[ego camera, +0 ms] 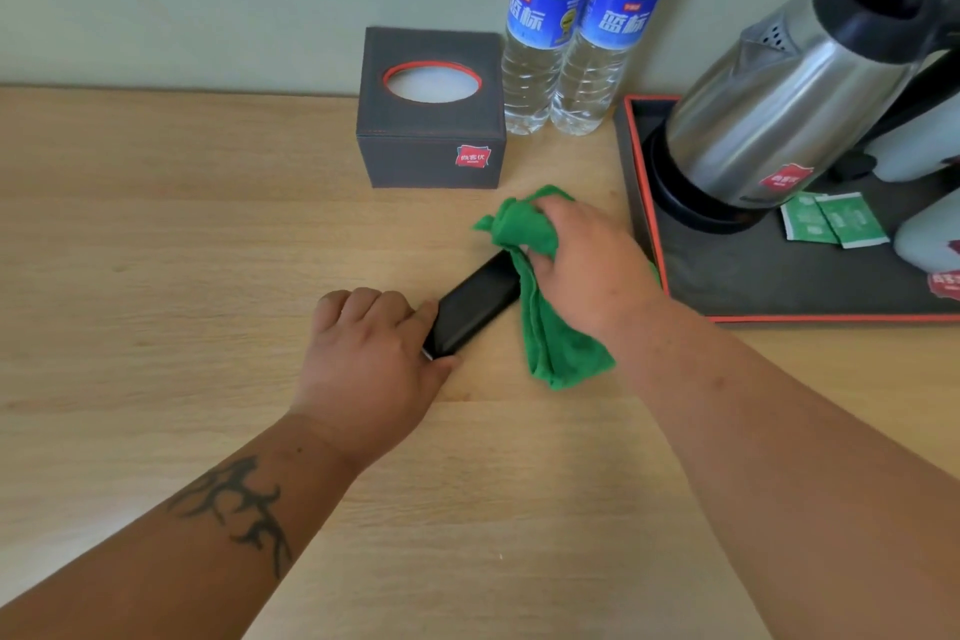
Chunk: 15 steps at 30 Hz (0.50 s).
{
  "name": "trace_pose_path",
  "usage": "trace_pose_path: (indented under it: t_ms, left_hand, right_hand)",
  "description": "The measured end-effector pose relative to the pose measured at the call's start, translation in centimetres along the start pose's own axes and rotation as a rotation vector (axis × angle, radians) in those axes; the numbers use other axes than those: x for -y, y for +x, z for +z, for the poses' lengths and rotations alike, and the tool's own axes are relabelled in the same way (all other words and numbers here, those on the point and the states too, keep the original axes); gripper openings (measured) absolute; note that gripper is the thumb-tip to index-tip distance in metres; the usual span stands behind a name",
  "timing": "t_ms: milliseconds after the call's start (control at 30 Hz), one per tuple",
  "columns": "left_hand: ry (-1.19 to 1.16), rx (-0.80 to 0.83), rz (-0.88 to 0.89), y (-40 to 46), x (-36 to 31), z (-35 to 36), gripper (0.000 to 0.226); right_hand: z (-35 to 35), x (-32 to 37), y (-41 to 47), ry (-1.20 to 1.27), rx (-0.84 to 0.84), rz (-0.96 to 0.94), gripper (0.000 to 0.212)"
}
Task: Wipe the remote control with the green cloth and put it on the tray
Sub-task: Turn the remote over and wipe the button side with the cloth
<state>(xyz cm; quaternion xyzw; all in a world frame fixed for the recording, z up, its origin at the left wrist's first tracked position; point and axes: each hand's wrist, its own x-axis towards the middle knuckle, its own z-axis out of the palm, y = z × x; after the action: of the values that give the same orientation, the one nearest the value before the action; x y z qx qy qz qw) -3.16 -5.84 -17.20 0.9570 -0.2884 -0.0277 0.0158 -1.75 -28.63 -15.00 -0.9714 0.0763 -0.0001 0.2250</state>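
Note:
A black remote control [475,308] lies at an angle on the wooden table [156,276]. My left hand [371,353] grips its near end between thumb and curled fingers. My right hand [582,265] holds the bunched green cloth [540,307] over the remote's far end, which the cloth hides. Part of the cloth hangs down onto the table beside the remote. The dark tray [769,286] with an orange rim sits just right of my right hand.
On the tray stand a steel kettle [795,120], green sachets [831,221] and white cups [930,234]. A dark tissue box [431,140] and two water bottles [571,26] stand at the back by the wall.

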Motion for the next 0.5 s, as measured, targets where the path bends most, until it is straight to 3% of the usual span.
trace_pose_path:
  t_ms: [300, 500]
  left_hand:
    - [-0.041, 0.033, 0.042, 0.2, 0.7, -1.0, 0.056]
    - [-0.163, 0.014, 0.092, 0.5, 2.0, -1.8, 0.046]
  right_hand:
    - [0.5, -0.2, -1.5, 0.180, -0.179, 0.202, 0.041]
    - [-1.2, 0.0, -0.9, 0.276, -0.175, 0.153, 0.040]
